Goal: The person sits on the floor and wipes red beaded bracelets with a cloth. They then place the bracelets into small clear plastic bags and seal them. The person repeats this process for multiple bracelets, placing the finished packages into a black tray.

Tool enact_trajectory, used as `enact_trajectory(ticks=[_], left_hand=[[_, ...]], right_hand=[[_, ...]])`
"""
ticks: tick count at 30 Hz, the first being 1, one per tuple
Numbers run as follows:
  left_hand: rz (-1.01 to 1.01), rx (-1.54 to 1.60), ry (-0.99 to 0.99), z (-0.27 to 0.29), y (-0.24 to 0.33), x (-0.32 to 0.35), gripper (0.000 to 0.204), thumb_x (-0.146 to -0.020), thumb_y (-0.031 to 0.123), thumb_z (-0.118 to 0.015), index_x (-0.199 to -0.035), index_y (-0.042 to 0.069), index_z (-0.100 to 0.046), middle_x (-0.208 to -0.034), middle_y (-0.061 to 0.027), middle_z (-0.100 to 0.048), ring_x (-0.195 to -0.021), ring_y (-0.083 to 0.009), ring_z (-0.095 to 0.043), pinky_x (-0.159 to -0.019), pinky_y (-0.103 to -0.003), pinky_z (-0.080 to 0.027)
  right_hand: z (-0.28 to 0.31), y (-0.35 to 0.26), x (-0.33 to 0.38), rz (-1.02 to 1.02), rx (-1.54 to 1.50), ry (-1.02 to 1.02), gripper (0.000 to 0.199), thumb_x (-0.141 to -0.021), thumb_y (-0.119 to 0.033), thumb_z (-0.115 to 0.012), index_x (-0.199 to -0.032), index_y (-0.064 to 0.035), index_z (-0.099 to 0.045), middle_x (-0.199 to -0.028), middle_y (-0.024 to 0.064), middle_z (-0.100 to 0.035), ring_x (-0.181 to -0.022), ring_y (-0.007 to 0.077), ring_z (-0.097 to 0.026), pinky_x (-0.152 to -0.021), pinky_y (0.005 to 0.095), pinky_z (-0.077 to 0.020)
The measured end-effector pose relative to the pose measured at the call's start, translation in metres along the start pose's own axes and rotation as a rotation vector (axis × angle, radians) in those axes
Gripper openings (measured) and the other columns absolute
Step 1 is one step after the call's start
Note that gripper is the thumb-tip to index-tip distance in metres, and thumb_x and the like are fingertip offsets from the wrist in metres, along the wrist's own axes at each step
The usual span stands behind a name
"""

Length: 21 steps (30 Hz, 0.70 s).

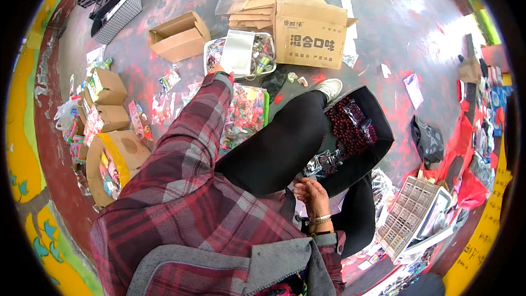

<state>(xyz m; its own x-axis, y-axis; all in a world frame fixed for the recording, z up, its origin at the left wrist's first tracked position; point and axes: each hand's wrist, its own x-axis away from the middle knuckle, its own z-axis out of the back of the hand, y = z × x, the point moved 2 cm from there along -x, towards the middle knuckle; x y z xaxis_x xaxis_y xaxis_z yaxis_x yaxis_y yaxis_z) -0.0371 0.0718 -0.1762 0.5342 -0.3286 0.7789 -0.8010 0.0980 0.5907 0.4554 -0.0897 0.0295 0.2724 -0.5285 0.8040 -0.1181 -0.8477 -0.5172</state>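
We reach our left hand (pixel 217 69) out to grip a clear plastic bag (pixel 238 51) over a tray of small colourful items (pixel 265 49) on the floor. Our right hand (pixel 310 192) rests loosely curled and empty by our lap, near a bag of dark red beads (pixel 350 127).

Single head fisheye view, looking steeply down over plaid sleeves (pixel 181 197) onto floor (pixel 394 38), close.
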Motion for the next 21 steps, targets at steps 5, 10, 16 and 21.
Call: enact_trajectory(ticks=[5,10,16,21], left_hand=[[0.118,0.052,-0.077,-0.009,0.022,0.093,0.06,-0.088,0.054,-0.033,-0.107,-0.002,-0.044,-0.087,-0.0208,-0.055,-0.069,-0.0307,-0.058,-0.054,-0.039,-0.047],[0.148,0.004,-0.674,-0.006,0.057,0.186,0.073,-0.092,0.055,-0.019,-0.106,-0.011,-0.048,-0.097,-0.024,-0.059,-0.085,-0.0301,-0.059,-0.07,-0.036,-0.048],[0.194,-0.051,-1.091,-0.022,0.094,0.346,0.064,-0.094,0.047,-0.027,-0.106,-0.011,-0.051,-0.096,-0.0235,-0.06,-0.075,-0.0228,-0.059,-0.072,-0.033,-0.05],[0.372,-0.264,-1.34,-0.032,0.081,0.447,0.071,-0.091,0.053,-0.029,-0.105,-0.012,-0.053,-0.093,-0.0214,-0.062,-0.074,-0.0238,-0.064,-0.07,-0.032,-0.052]], right_hand=[[-0.001,0.002,0.01,0.066,-0.015,-0.007,0.018,-0.09,-0.017,-0.049,-0.1,-0.004,-0.057,-0.086,0.0096,-0.065,-0.07,0.0166,-0.064,-0.057,0.0219,-0.0484],[0.005,0.007,0.019,0.122,-0.014,-0.02,0.019,-0.09,-0.018,-0.049,-0.099,-0.0038,-0.057,-0.087,0.0098,-0.065,-0.071,0.0166,-0.065,-0.057,0.0223,-0.0488],[0.014,-0.005,0.035,0.233,-0.093,-0.05,0.026,-0.092,-0.023,-0.047,-0.104,-0.0016,-0.054,-0.09,0.012,-0.065,-0.075,0.0188,-0.064,-0.06,0.0247,-0.0503],[0.001,-0.025,0.054,0.321,-0.237,-0.157,0.044,-0.093,-0.038,-0.04,-0.115,0.0,-0.047,-0.108,0.0171,-0.058,-0.095,0.0231,-0.059,-0.075,0.0307,-0.0498]])
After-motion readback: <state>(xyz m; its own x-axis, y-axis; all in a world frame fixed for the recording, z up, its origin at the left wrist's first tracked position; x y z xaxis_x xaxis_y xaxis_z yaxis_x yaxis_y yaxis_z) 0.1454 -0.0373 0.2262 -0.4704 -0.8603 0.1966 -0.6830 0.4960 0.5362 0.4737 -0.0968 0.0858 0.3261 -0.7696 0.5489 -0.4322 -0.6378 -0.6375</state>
